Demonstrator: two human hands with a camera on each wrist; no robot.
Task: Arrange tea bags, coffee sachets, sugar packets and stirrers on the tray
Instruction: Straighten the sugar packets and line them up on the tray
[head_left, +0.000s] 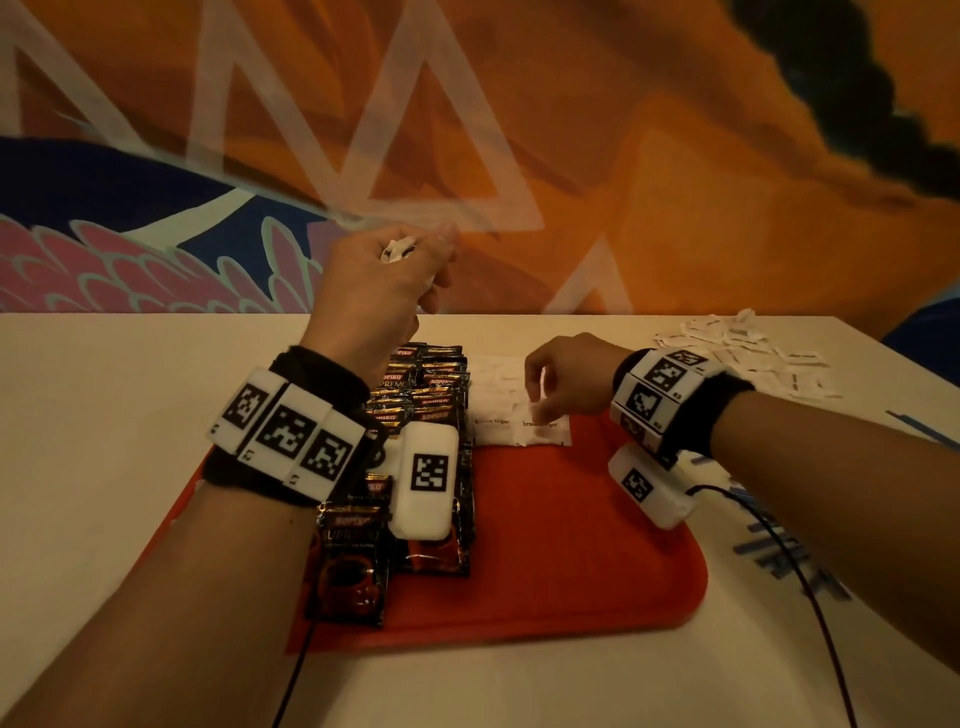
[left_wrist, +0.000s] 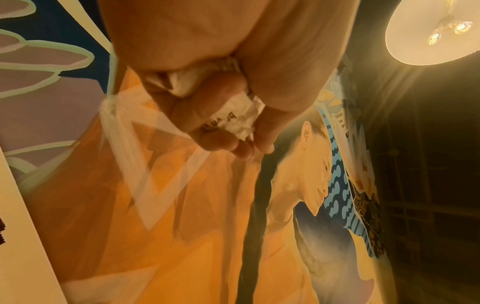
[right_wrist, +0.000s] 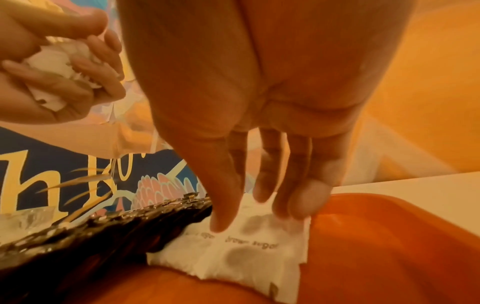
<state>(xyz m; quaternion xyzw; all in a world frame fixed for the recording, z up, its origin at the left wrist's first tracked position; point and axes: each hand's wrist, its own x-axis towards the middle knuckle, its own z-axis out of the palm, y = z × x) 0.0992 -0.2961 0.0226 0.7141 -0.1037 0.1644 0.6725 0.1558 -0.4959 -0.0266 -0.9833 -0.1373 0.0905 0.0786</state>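
Observation:
A red tray (head_left: 571, 545) (right_wrist: 389, 246) lies in front of me. Black coffee sachets (head_left: 431, 395) (right_wrist: 103, 236) fill its left part in overlapping rows. White brown-sugar packets (head_left: 498, 410) (right_wrist: 246, 253) lie beside them in the far middle. My right hand (head_left: 550, 389) (right_wrist: 254, 218) reaches down onto these packets, thumb and fairly straight fingers touching the nearest row. My left hand (head_left: 395, 270) (right_wrist: 52, 61) is raised above the tray's far edge. It grips a crumpled bunch of white sugar packets (head_left: 397, 248) (left_wrist: 233, 115) in its fist.
A loose pile of white packets (head_left: 748, 353) lies on the table at the far right. Blue stirrers (head_left: 779, 556) lie on the table right of the tray, crossed by a dark cable (head_left: 810, 597). A painted wall stands right behind the table.

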